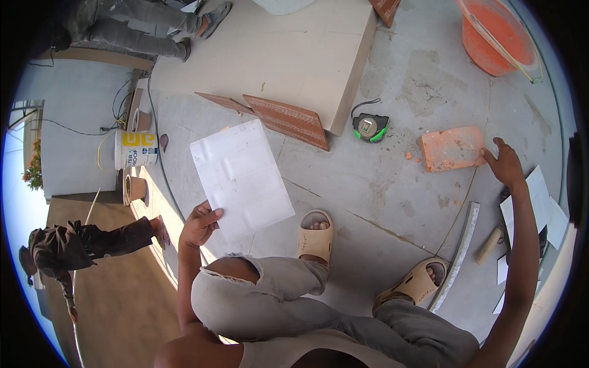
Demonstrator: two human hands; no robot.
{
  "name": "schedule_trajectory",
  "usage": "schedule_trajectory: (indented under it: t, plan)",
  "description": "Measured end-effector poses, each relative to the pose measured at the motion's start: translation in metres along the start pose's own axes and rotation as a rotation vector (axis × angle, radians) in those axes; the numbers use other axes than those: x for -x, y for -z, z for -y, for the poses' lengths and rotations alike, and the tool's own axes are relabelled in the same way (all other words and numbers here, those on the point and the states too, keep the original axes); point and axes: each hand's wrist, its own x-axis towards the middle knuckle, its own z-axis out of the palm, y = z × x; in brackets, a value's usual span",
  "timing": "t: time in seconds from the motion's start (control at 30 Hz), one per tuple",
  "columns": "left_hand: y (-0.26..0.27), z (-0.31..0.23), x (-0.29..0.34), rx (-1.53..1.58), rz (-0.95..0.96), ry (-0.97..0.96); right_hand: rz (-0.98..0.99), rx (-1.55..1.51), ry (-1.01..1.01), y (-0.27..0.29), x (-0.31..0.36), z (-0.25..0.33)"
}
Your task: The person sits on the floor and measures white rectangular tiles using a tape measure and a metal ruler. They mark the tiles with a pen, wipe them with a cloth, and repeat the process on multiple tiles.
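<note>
My left hand (201, 224) grips a flat white rectangular tile (242, 178) by its lower left edge, thumb on top, and holds it up above the floor. On the right, my right hand (507, 164) reaches out with its fingers apart. Its fingertips are at the right end of an orange-red brick (452, 149), which lies flat on the floor; whether they touch it I cannot tell. Left of the brick, a black and green tape measure (370, 127) lies with its wrist strap stretched out. Small orange crumbs are scattered between the two.
Brown tiles (288, 120) lean against a beige step (294, 58). An orange tub (497, 40) stands far right. White tile offcuts (532, 199), a wooden-handled tool (488, 246) and a long pale strip (457, 257) lie by my right foot. Two other people are at left.
</note>
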Motion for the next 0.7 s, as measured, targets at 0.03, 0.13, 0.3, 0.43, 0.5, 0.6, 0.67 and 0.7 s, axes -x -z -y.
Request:
schedule_trajectory:
  t: [0.03, 0.13, 0.3, 0.43, 0.5, 0.6, 0.67, 0.7]
  plan:
    - [-0.003, -0.004, 0.002, -0.035, 0.042, 0.004, 0.003, 0.020, -0.033, -0.007, -0.026, -0.002]
    - [-0.025, -0.013, 0.009, -0.056, 0.150, 0.023, 0.068, 0.066, -0.035, -0.026, -0.080, 0.009]
    - [-0.088, -0.036, 0.015, -0.067, 0.309, 0.056, 0.201, 0.139, 0.024, -0.018, -0.085, 0.053]
    - [-0.145, -0.047, -0.012, -0.126, 0.455, 0.129, 0.250, -0.200, 0.281, -0.021, -0.077, 0.056]
    - [-0.175, -0.048, -0.041, -0.183, 0.555, 0.171, 0.151, -0.344, 0.314, -0.029, -0.069, 0.063]
    - [-0.247, -0.060, -0.077, -0.251, 0.636, 0.211, -0.022, -0.305, 0.282, -0.013, -0.027, 0.051]
    - [-0.284, -0.051, -0.111, -0.274, 0.730, 0.208, 0.052, -0.212, 0.192, 0.014, 0.008, 0.024]
    - [-0.304, -0.045, -0.127, -0.258, 0.756, 0.182, 0.091, -0.158, 0.114, 0.025, 0.033, 0.003]
